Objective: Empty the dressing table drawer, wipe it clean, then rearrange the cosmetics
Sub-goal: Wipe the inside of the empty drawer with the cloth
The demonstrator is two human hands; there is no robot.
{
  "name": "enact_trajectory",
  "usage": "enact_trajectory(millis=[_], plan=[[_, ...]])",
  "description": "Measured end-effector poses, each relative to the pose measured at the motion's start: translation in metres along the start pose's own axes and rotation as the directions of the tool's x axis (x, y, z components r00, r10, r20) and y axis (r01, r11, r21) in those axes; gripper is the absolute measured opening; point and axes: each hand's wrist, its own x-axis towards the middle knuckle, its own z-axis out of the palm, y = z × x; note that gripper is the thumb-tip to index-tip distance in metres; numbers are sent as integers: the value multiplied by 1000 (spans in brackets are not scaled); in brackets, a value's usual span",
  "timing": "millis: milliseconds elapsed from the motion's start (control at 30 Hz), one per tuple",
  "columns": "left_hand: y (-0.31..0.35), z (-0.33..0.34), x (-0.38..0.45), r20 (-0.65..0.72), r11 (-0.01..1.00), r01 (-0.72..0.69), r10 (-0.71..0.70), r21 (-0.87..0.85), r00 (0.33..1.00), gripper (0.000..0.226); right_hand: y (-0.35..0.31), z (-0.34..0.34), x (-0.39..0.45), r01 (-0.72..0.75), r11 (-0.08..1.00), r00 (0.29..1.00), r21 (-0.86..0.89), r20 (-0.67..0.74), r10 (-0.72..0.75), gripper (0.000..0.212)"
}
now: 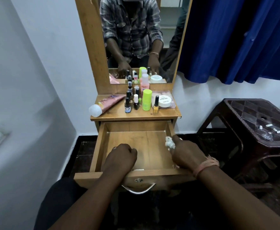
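Left hand (121, 156) fisted, grip contents hidden; right hand (185, 153) gripping half-hidden white wad (169, 143).

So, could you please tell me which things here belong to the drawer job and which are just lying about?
Job: open drawer; white wad in right hand; left hand; pink tube; green bottle; round tub.
Lying about: brown stool; blue curtain.
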Motion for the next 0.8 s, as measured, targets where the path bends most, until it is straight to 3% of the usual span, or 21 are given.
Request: enact_trajectory(millis=[67,133,300,433,500,633,800], plan=[[-1,-4,0,-3,999,11,-11,-53,1000,39,-3,-7,-14,25,994,993,-107,117,-13,48],[-3,-6,0,-11,993,31,-32,-114,999,38,-3,-12,-14,16,994,978,-109,209,8,44],[-5,-17,-11,-165,989,-62,39,-135,986,33,-11,-2,-9,-22,995,958,-101,283,49,42],[-34,-37,-13,-394,999,-33,14,-43,919,29,-23,13,-17,-93,994,975,-53,197,102,40],[-48,-43,-11,-446,999,17,-31,-36,895,29,-37,12,-29,-42,999,991,11,129,40,34],[-49,-50,-4,-427,930,126,-274,-345,862,32,-85,19,-60,131,973,991,190,-10,-131,31],[-61,-58,7,-350,821,235,-456,-520,819,33,-148,40,-75,371,913,928,171,-85,-361,40]])
